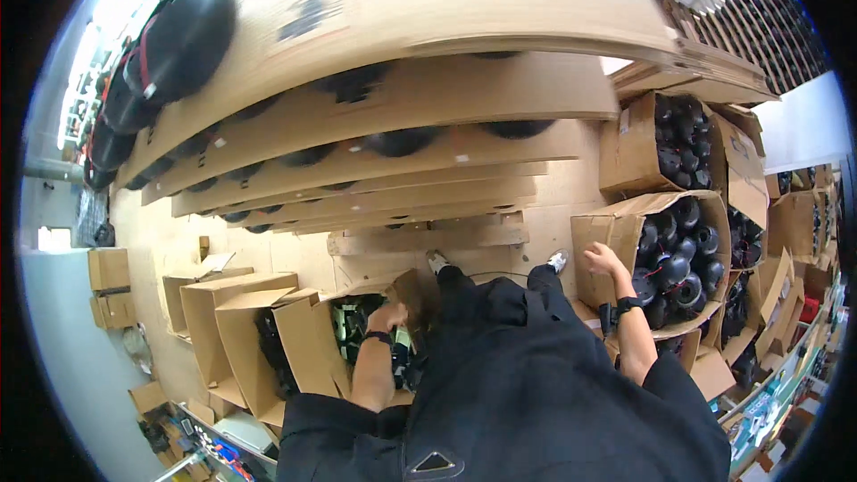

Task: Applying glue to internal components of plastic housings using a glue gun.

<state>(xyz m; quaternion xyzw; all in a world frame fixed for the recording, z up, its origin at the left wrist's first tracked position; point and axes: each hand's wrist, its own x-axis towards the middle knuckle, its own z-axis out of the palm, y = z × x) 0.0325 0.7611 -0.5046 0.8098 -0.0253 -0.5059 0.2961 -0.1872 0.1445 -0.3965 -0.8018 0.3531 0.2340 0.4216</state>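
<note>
The left grip (389, 314) is down at the mouth of an open carton, its fingers curled among dark and pale green pieces (344, 319); the hand's own back hides whether it has closed on one of them, so I cannot tell what it holds. A brown flap (407, 289) stands up just beside that hand. The right grip (605, 259) hangs with loosely bent fingers near the wall of a large carton (603, 234) filled with round black helmets (677, 270); whether anything sits inside those fingers cannot be told. Each wrist wears a dark band. Between the two hands are the person's black clothing (527, 366) and two pale shoes (558, 259) on the tan floor. To the left of the green pieces, more open cartons (254, 299) stand in a row. Beyond the right-hand carton is another carton (628, 153), also packed with black helmets. Ahead, past a wooden pallet (428, 241), rise stacked tiers of cardboard (500, 4) with black domes showing between the layers, and larger black helmets (189, 36) at the upper left. A cluttered desk (768, 412) runs along the lower right.
</note>
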